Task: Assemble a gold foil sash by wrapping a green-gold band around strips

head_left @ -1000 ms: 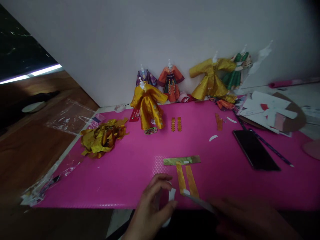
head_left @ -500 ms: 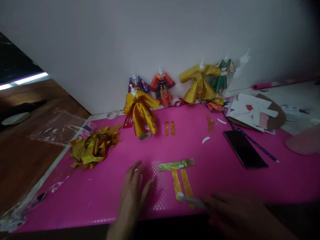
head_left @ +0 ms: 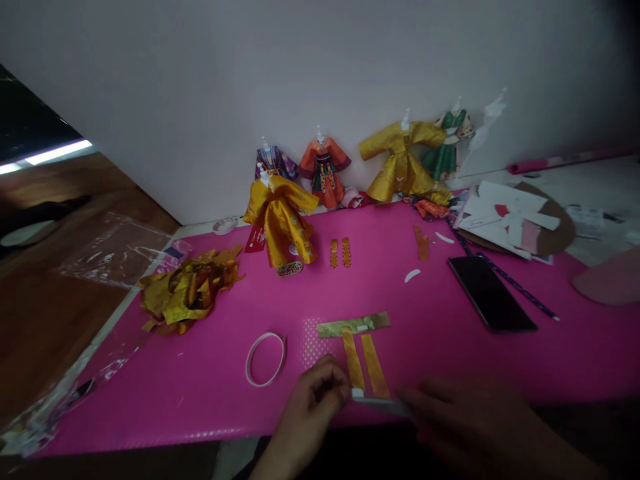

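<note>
Holding one blade [head_left: 384,403] near two gold strips [head_left: 375,367], right hand [head_left: 453,413] faces left hand [head_left: 319,399], whose grip is unclear.

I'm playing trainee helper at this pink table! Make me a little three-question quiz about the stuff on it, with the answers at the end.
1. True or false: the white ring lies to the left of the green strip.
2. How many long yellow strips lie just on the near side of the green strip?
3. Which thing lies beside the black phone?
A) the white ring
B) the patterned stick
C) the green strip

Key: 1. True. 2. Two. 3. B.
</note>
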A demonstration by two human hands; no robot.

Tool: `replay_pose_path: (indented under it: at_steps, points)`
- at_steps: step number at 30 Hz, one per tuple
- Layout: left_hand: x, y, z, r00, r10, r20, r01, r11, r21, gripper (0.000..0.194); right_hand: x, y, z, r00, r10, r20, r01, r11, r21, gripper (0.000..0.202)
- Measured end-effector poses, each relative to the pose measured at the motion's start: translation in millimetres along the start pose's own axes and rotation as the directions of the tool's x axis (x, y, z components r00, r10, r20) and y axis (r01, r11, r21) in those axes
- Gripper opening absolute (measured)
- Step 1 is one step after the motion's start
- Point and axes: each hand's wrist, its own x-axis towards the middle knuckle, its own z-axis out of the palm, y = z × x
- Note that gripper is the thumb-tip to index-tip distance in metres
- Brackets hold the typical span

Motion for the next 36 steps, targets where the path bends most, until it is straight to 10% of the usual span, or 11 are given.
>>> replay_pose_path:
  at_steps: [10,20,24,36]
  points:
    - [-2.2,-1.5,11.1,0.958,0.252,-0.133,-0.205,0.934,0.294,0.016,0.5,0.2,2.6,0.999,0.043,0.027,-0.044,0.999,0.028,0.039]
    - [-3.3,-8.6,8.1,0.756,0.643,-0.126,-0.445,0.645,0.621,0.016,0.4,21.8,19.1,0.961,0.278,0.009,-0.278,0.960,0.044,0.045]
    - [-1.3,-20.9,4.7,0.780,0.605,-0.161,-0.396,0.676,0.622,0.011,3.8,44.7,19.9,0.861,0.504,-0.063,-0.507,0.861,-0.044,0.018]
    - [-3.8,-44.5,5.3,0.830,0.538,-0.149,-0.340,0.699,0.630,0.009,18.9,87.4,26.1,0.789,0.596,-0.146,-0.612,0.782,-0.117,0.022]
